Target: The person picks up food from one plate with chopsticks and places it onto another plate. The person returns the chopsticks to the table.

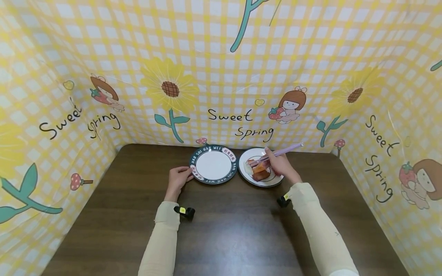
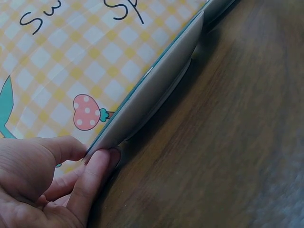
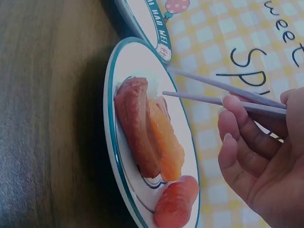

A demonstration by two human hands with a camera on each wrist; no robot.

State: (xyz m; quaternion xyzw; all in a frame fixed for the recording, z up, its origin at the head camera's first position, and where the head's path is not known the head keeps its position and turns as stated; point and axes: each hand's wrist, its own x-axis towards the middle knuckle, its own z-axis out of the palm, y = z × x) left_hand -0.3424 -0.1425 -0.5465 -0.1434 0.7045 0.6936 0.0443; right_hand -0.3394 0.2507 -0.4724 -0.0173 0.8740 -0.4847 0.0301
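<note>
My left hand (image 1: 177, 180) pinches the left edge of a white plate (image 1: 214, 165) with a dark green lettered rim. In the left wrist view the thumb lies on top of the rim and fingers (image 2: 89, 183) lie beneath. My right hand (image 1: 281, 166) holds light purple chopsticks (image 1: 288, 149) above a second white plate (image 3: 127, 53) with a thin green rim line. On it lie sushi-like pieces: a brownish-red one (image 3: 137, 123), an orange one (image 3: 166, 142) and a pinkish-red one (image 3: 176, 202). In the right wrist view the chopstick tips stand apart, near the brownish-red and orange pieces.
Both plates sit side by side at the back of a brown wooden table (image 1: 228, 230). Yellow-and-white checked cloth (image 1: 221, 69) with flower prints rises behind the table and along both sides. A black strap with a small camera (image 1: 186, 212) is on each wrist.
</note>
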